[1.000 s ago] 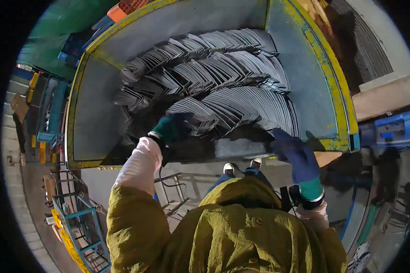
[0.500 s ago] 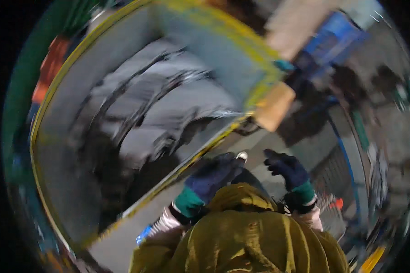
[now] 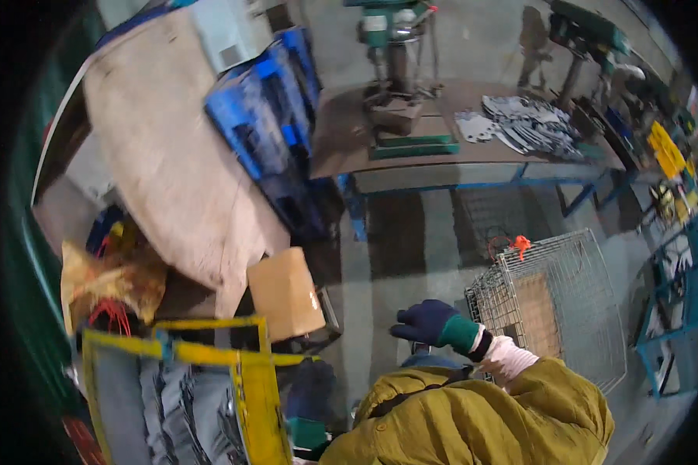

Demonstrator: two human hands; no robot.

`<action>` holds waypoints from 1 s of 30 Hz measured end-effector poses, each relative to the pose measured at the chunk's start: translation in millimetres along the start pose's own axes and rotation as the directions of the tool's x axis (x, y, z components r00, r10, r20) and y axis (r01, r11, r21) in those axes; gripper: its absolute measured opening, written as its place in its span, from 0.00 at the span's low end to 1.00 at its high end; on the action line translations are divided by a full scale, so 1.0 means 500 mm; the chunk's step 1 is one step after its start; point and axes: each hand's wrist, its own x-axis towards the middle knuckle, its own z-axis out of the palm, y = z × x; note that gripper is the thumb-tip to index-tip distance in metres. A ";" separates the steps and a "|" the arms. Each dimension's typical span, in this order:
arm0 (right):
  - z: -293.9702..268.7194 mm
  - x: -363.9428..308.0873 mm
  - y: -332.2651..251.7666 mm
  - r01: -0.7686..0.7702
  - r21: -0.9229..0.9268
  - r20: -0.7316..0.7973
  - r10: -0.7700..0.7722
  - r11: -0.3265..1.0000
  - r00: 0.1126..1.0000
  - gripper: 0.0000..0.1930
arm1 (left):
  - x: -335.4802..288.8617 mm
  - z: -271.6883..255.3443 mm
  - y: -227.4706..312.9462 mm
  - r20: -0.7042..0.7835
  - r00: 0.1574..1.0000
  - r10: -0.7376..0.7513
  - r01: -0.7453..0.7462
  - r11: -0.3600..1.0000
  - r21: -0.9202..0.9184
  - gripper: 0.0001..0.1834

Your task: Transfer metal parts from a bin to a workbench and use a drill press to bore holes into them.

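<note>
Both my hands wear dark blue work gloves with green cuffs. My right hand [image 3: 430, 322] is out in front of my body above the floor, open, its fingers loosely bent and slightly apart, with nothing in it. A wire mesh crate [image 3: 539, 310] stands beside it on the right. My left hand [image 3: 310, 390] hangs low next to the yellow-rimmed metal bin [image 3: 256, 403]. That hand is dark and its fingers do not show clearly; whether it touches the bin I cannot tell. Flat grey metal pieces [image 3: 180, 411] lie inside the bin.
A cardboard box [image 3: 287, 294] stands just beyond the bin. Behind it lean a large tan sheet [image 3: 155, 147] and blue plastic crates [image 3: 260, 116]. Ahead, a workbench [image 3: 473, 159] carries a green drill press [image 3: 395, 77] and thin metal parts [image 3: 527, 124]. A blue rack [image 3: 678, 302] stands right.
My view has swung right, away from the bin, which now sits at the lower left. The workbench and wire crate have come into clear view. My left hand has dropped lower beside the bin.
</note>
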 end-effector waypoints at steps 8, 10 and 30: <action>-0.110 -0.036 0.278 -0.161 0.103 -0.269 0.183 0.982 0.946 0.27 | 0.243 0.379 -0.009 -0.034 0.971 -0.238 0.237 0.971 -0.018 0.17; -0.142 -0.027 0.297 -0.181 0.138 -0.259 0.212 0.974 0.942 0.28 | 0.311 0.398 -0.027 -0.045 0.957 -0.286 0.285 0.958 -0.032 0.16; -0.406 0.138 0.591 -0.382 0.478 -0.477 0.599 0.791 0.644 0.25 | 1.028 0.650 -0.023 0.311 0.806 -0.503 0.323 0.815 0.481 0.16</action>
